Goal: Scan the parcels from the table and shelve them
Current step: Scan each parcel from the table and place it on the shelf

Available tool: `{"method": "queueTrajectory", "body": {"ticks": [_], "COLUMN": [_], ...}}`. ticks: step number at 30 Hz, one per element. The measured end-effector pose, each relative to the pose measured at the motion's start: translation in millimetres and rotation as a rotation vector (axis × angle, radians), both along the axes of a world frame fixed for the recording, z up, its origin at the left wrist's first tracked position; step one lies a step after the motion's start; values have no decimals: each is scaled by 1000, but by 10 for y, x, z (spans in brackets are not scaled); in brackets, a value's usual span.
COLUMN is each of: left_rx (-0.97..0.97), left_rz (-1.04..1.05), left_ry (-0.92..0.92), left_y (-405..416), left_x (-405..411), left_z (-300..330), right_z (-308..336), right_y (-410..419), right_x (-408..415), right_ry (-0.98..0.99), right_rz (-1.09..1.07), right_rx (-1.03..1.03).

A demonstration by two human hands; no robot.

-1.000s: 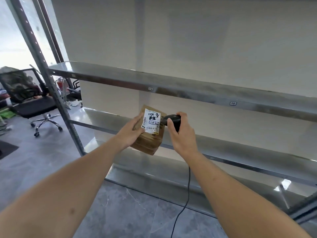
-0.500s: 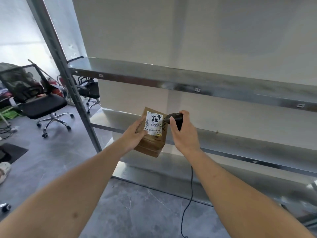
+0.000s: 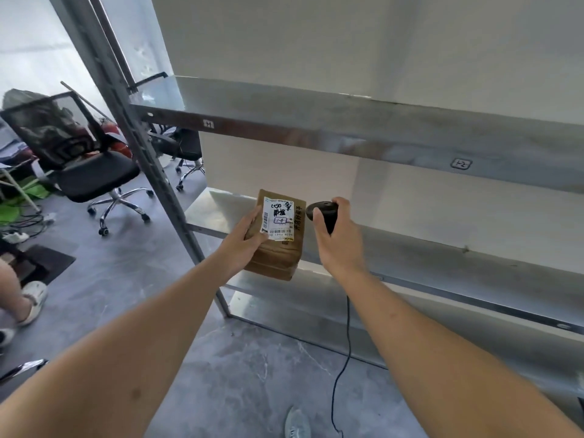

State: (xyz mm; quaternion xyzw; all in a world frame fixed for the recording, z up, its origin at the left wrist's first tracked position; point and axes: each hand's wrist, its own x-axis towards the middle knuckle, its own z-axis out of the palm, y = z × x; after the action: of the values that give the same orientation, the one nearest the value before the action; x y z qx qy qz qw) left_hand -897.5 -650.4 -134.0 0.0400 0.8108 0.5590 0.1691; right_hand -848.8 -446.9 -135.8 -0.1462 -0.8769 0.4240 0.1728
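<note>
Left hand (image 3: 249, 240) grips the brown parcel (image 3: 278, 245) by its left edge, held in the air just in front of the middle shelf (image 3: 442, 257), label facing up. Right hand (image 3: 338, 235) is wrapped round the black corded scanner (image 3: 322, 213) just beside it. For a clean read, probably aim the scanner at the label's barcode, keeping the thumb clear.

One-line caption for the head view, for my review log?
Left hand holds a brown paper parcel with white label, right hand grips a black corded scanner before grey metal shelves.

bare middle shelf (image 3: 442, 248) behind parcel (image 3: 278, 245), steel upright (image 3: 151, 172) at left
</note>
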Motion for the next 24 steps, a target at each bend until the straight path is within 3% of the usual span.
{"method": "queueTrajectory", "body": {"ticks": [12, 24], "left_rx": [38, 35], "left_rz": [58, -1], "left_ry": [-97, -108], "left_y": [-362, -1422], "left_x": [-1187, -2321], "left_z": [-391, -736], "right_z": [-364, -534], "right_y": [-293, -1520], "right_x": [-1197, -2055], "right_ry": [-104, -135], "right_rz": [3, -72], "right_rx": [-21, 0]}}
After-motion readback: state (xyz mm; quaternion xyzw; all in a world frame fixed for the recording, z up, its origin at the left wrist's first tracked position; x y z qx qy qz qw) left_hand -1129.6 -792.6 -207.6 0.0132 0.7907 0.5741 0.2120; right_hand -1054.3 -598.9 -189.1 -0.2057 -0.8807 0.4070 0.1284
